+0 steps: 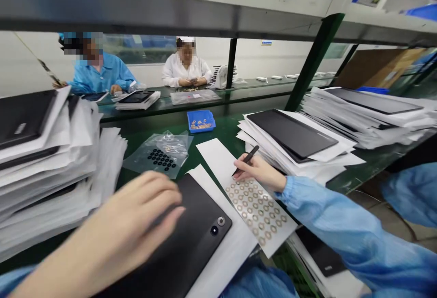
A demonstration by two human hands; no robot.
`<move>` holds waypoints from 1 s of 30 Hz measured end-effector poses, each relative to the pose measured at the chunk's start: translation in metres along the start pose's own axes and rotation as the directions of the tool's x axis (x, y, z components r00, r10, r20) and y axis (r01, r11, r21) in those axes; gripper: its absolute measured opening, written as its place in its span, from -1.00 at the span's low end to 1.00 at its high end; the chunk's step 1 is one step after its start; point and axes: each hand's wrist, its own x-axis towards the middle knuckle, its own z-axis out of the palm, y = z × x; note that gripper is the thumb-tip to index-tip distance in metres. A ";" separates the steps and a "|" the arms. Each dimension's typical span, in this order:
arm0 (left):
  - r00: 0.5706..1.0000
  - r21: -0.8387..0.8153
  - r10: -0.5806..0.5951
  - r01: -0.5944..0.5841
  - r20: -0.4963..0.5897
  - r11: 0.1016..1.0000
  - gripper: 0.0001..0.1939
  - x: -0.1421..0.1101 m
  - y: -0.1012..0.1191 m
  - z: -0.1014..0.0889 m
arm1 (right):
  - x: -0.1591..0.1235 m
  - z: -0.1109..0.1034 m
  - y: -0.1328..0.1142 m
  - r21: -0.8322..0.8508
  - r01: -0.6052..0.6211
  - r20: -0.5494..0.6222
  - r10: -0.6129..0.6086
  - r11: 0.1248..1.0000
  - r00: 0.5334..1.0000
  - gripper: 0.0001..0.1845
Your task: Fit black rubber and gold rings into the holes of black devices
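Observation:
My right hand pinches dark tweezers, whose tip points down at the upper end of a white sheet bearing rows of small ring stickers. A black tablet lies back side up in front of me, on white paper. Near its right corner sit two round camera spots; the upper one has a light ring and the lower one is dark. Over the tablet's left part hovers my left hand, its fingers loosely curved, the thumb apart, nothing visible in it.
A clear bag with black rings and a blue tray of small parts lie behind the tablet. Paper-layered tablet stacks stand left and right. A shelf hangs overhead on green posts. Two people work across the bench.

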 end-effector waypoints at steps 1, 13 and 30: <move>0.997 -0.080 0.043 -0.038 0.061 0.996 -0.76 0.016 0.002 0.014 | -0.003 0.000 0.008 -0.002 0.013 -0.017 -0.013 1.000 1.000 -0.62; 0.873 -0.333 0.223 -0.075 0.434 0.940 -0.77 0.086 -0.012 0.116 | -0.011 0.000 0.041 -0.138 0.159 -0.173 -0.182 0.978 0.968 -0.50; 0.860 -0.231 0.150 -0.039 0.488 0.972 -0.70 0.084 -0.012 0.119 | -0.040 0.004 0.008 0.064 0.225 -0.069 -0.221 0.972 0.973 -0.52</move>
